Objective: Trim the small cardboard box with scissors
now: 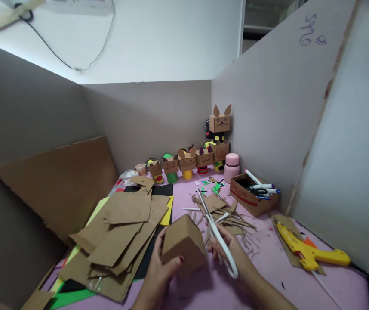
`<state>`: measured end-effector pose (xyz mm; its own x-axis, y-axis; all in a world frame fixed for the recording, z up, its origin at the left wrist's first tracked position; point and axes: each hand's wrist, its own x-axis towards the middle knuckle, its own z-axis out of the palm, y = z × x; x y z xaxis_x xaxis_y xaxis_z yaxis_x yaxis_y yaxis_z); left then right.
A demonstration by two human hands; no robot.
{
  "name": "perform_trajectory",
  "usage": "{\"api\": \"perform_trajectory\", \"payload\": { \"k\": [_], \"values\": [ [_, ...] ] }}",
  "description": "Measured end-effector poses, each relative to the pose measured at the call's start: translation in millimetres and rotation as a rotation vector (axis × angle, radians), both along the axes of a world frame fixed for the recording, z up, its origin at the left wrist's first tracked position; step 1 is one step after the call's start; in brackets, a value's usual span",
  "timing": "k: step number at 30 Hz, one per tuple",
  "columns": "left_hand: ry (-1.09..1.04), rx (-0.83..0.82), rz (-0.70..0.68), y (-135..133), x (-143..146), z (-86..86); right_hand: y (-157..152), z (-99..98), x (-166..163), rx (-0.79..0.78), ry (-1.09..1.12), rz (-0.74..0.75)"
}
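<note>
My left hand (159, 272) grips a small brown cardboard box (182, 234) from its left side, thumb along the near face and the other fingers behind. The box is tilted, one edge toward me. Just right of it, my right hand (228, 246) is closed round white-handled scissors (217, 236), their blades pointing up and away from me. The blades look nearly together and are apart from the box. Beyond the scissors lies a heap of cut cardboard strips (232, 217).
Stacked cardboard sheets (116, 241) lie left over coloured paper. Cardboard-headed animal figures (187, 162) line the back beside a pink bottle (232, 168). An open box (252, 200) of markers stands right, behind a yellow glue gun (310, 252). Grey partitions (149, 116) surround the table.
</note>
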<state>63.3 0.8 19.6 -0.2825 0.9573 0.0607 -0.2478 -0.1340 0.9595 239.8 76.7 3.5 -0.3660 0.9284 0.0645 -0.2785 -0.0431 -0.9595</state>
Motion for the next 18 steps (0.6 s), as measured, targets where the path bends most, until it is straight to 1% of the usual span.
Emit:
{"api": "perform_trajectory", "payload": {
  "k": [2,4,6,8,10,14,16,18],
  "values": [
    [-0.18,-0.024,-0.002,0.9,-2.0,-0.2,2.2,0.4,2.1,-0.005,-0.007,-0.015],
    [-0.314,-0.056,0.037,1.7,-4.2,-0.5,2.6,-1.2,1.8,-0.006,-0.01,-0.023],
    [-0.415,-0.095,0.096,2.3,-5.2,-0.6,0.7,-4.3,-0.8,-0.002,-0.005,-0.029],
    [-0.468,-0.119,0.111,2.1,-4.7,-1.0,-3.1,-7.6,-4.4,0.011,0.01,-0.036],
    [-0.494,-0.121,0.053,1.1,-3.0,-2.6,-7.6,-9.9,-7.3,0.028,0.03,-0.039],
    [-0.542,-0.125,-0.153,-2.6,2.5,-10.0,-13.4,-10.5,-8.6,0.113,0.12,0.009],
    [-0.512,-0.126,-0.226,-4.4,6.3,-13.5,-13.6,-10.2,-8.0,0.156,0.151,0.034],
    [-0.467,-0.137,-0.279,-6.0,10.4,-14.4,-12.0,-9.8,-6.8,0.152,0.167,0.055]
  ]
}}
